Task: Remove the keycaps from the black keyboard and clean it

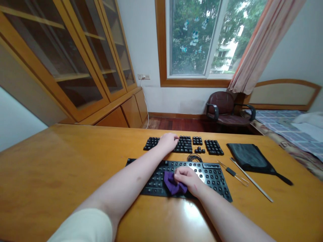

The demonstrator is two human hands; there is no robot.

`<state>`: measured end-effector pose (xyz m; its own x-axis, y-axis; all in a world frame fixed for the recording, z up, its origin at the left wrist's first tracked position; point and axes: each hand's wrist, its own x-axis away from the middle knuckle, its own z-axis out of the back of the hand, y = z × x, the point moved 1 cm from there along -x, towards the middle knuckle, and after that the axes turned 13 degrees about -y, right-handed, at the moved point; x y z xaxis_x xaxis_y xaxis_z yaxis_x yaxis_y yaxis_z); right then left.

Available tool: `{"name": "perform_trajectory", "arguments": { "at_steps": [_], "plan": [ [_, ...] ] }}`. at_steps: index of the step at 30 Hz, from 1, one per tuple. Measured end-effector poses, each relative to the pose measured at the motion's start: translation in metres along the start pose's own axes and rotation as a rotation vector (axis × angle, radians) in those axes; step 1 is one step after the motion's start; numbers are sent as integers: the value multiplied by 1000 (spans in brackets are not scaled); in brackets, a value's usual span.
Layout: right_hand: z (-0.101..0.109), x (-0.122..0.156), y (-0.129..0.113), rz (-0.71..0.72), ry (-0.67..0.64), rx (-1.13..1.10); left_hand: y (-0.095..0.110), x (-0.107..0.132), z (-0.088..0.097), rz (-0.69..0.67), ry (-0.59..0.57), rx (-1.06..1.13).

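Note:
My left hand reaches over the rows of loose black keycaps laid out in keyboard order behind the keyboard. Its fingertips are curled down at the keycaps; whatever is between them is hidden. In my right hand a crumpled purple cloth is gripped, held over the middle of the black keyboard base. That base has its keycaps off, showing bare key stems. My left forearm crosses its left part and hides some of it.
A coiled black cable lies behind the base. To the right are a wire keycap puller, a thin pale rod and a black pouch with a strap. Beyond the wooden desk stands a chair.

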<state>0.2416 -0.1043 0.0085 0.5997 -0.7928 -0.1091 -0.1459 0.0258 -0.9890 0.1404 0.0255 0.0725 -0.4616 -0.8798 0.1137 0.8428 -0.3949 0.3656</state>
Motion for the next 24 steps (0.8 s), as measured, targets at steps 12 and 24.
{"name": "perform_trajectory", "arguments": {
  "at_steps": [12,24],
  "plan": [
    [-6,0,0,8,23,-5,-9,-88,-18,108,-94,-90],
    [-6,0,-1,8,33,-9,-14,-96,-23,62,-117,-78]
  ]
}}
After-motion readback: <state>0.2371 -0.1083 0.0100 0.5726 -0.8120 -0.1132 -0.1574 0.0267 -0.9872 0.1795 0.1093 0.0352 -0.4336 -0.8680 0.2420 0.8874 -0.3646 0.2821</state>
